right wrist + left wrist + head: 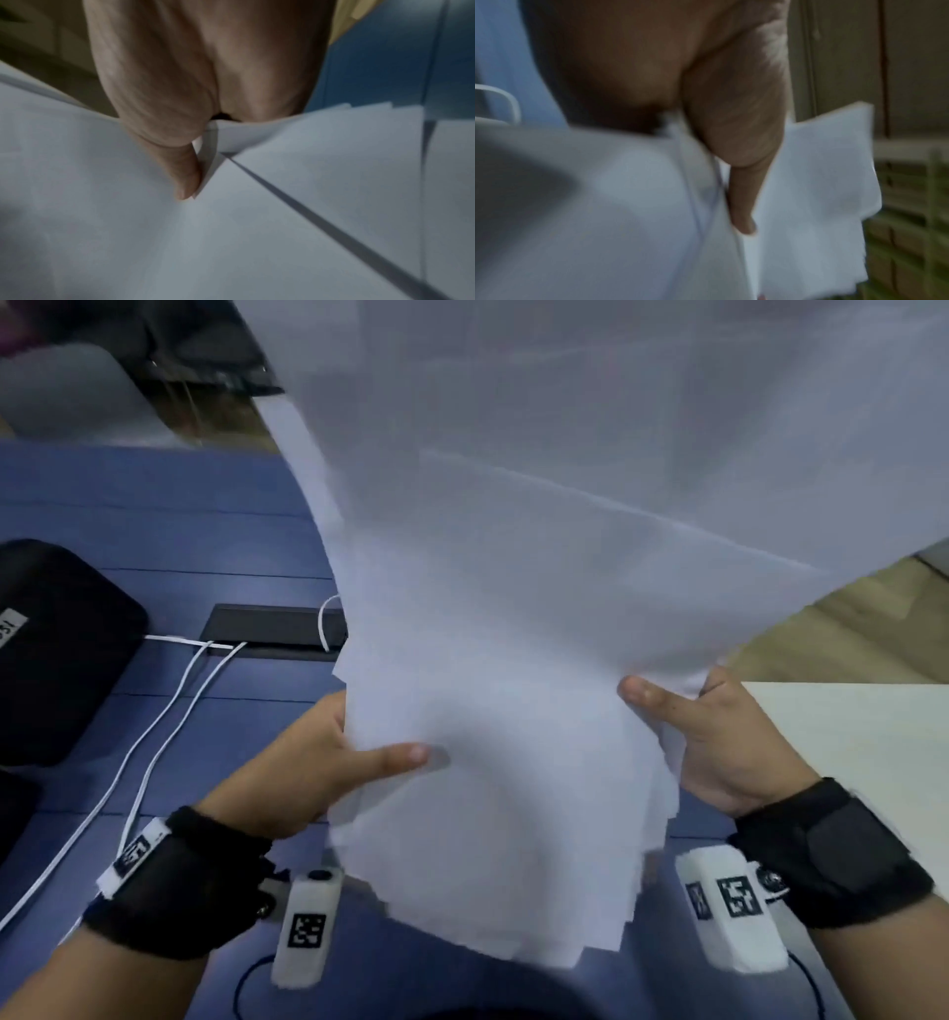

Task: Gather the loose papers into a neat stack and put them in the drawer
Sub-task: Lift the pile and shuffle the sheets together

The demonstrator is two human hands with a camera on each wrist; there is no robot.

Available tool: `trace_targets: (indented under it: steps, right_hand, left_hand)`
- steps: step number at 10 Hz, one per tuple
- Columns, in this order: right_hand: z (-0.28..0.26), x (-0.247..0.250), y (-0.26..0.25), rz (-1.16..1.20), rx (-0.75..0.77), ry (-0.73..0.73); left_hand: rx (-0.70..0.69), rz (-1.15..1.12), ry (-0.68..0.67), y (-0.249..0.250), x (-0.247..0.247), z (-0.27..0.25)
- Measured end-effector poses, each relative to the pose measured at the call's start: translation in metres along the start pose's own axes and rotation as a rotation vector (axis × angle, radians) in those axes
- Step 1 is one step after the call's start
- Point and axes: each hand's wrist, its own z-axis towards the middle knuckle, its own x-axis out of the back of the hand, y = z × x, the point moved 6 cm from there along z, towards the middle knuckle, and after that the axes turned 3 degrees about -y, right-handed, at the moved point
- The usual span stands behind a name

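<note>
Both hands were clamped on a loose sheaf of white papers [513, 711], held up in the air above the blue bench [154, 516] and close to the head camera, so that the upper sheets fanned out and blurred across most of that view. The left hand [318, 762] gripped the sheaf's left edge, its thumb lying flat across the front sheet and its fingers hidden behind the paper. The right hand [719, 742] gripped the right edge in the same way, thumb on the front, fingers out of sight behind. The two hands were apart, one on each side of the sheaf. The sheets were not squared: their lower edges stepped unevenly, and corners stuck out on both sides. In the left wrist view the thumb [741, 182] pressed down between the sheets, and in the right wrist view the thumb [185, 172] pinched overlapping sheets whose edges crossed at an angle. On the bench to the left lay a black case [56, 649], a dark flat device [272, 626] and white cables [169, 711] running from it toward the person. A pale surface [847, 752] showed at the right, beside the right hand.
</note>
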Motion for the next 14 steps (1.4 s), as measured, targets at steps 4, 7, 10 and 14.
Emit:
trace_targets:
  steps: [4,7,10,14]
  right_hand:
    - [0.003,-0.001,0.019,-0.141,-0.012,-0.008]
    - [0.018,-0.008,0.039,-0.416,0.294,0.476]
    - [0.022,-0.011,0.134,-0.347,-0.023,0.583]
    - [0.031,0.007,0.138,-0.161,0.015,0.447]
  left_hand:
    - [-0.111,0.19,0.43,-0.026,-0.011,-0.005]
    - [-0.042,0.096,0.499,-0.029,-0.021,0.007]
    - [-0.027,-0.089,0.485,-0.078,-0.019,0.041]
    - [0.202,0.065,0.585,-0.088,0.012,0.052]
